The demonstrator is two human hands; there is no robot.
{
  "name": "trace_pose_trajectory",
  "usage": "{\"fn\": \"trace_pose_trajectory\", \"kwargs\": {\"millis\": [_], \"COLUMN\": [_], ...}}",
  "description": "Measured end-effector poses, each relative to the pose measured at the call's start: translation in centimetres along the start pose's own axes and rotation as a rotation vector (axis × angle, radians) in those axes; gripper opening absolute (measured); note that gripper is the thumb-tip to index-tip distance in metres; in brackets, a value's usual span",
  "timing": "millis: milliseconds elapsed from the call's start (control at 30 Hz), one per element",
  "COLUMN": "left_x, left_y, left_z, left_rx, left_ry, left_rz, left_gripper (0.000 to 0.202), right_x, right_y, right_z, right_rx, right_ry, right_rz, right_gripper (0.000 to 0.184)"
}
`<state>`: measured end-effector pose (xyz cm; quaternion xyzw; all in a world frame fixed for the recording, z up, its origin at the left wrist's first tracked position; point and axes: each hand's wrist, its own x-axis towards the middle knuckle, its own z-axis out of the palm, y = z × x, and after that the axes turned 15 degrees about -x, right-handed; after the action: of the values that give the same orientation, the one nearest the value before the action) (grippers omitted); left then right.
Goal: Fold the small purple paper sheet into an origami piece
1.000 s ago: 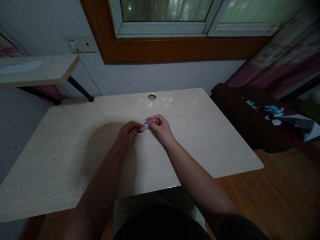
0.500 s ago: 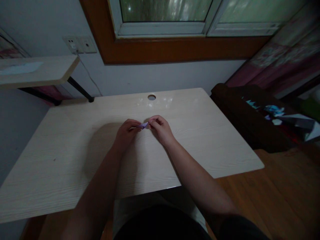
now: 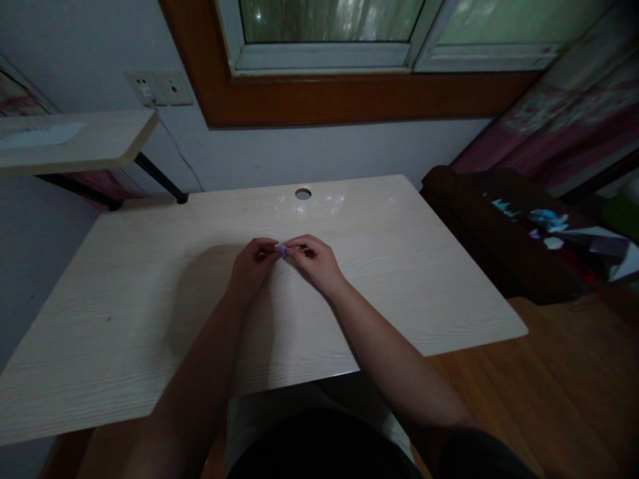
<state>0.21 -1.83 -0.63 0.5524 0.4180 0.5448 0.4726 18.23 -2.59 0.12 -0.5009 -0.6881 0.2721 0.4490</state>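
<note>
A small piece of purple folded paper [image 3: 282, 251] is pinched between my two hands, over the middle of the pale wooden desk [image 3: 399, 279]. My left hand [image 3: 251, 266] closes its thumb and fingers on the paper's left side. From the other side, my right hand [image 3: 319, 263] grips it with thumb and fingertips, close beside the left fingers. Most of the paper is hidden by the fingers, so its folded shape cannot be made out.
A round cable hole [image 3: 303, 194] lies near the desk's back edge. At left, a raised shelf [image 3: 74, 159] stands on black legs. A plugged-in cable hangs from the wall socket [image 3: 158, 88]. To the right is a dark brown piece of furniture [image 3: 469, 226] bearing blue and white items.
My right hand has shifted slightly left, its fingers now closer to the left ones. Less of the purple paper shows between the hands. My left hand has barely moved.
</note>
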Motion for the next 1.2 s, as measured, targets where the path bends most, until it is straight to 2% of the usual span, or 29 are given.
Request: {"fn": "trace_pose_trajectory", "kwargs": {"millis": [467, 800, 1000, 1200], "left_x": [-0.2, -0.1, -0.1, 0.0], "left_y": [0.0, 0.9, 1.2, 0.4], "left_z": [0.1, 0.2, 0.3, 0.5], "left_rx": [-0.02, 0.018, 0.009, -0.103], "left_ry": [0.034, 0.04, 0.021, 0.062], "left_rz": [0.012, -0.024, -0.03, -0.017], "left_gripper": [0.031, 0.016, 0.016, 0.024], "right_x": [-0.1, -0.2, -0.3, -0.3], "right_y": [0.0, 0.0, 0.2, 0.2], "right_z": [-0.1, 0.1, 0.3, 0.3], "right_rx": [-0.094, -0.109, -0.134, -0.182], "right_ry": [0.013, 0.017, 0.019, 0.017], "right_rz": [-0.063, -0.074, -0.079, -0.117], "right_gripper": [0.014, 0.014, 0.015, 0.015]}}
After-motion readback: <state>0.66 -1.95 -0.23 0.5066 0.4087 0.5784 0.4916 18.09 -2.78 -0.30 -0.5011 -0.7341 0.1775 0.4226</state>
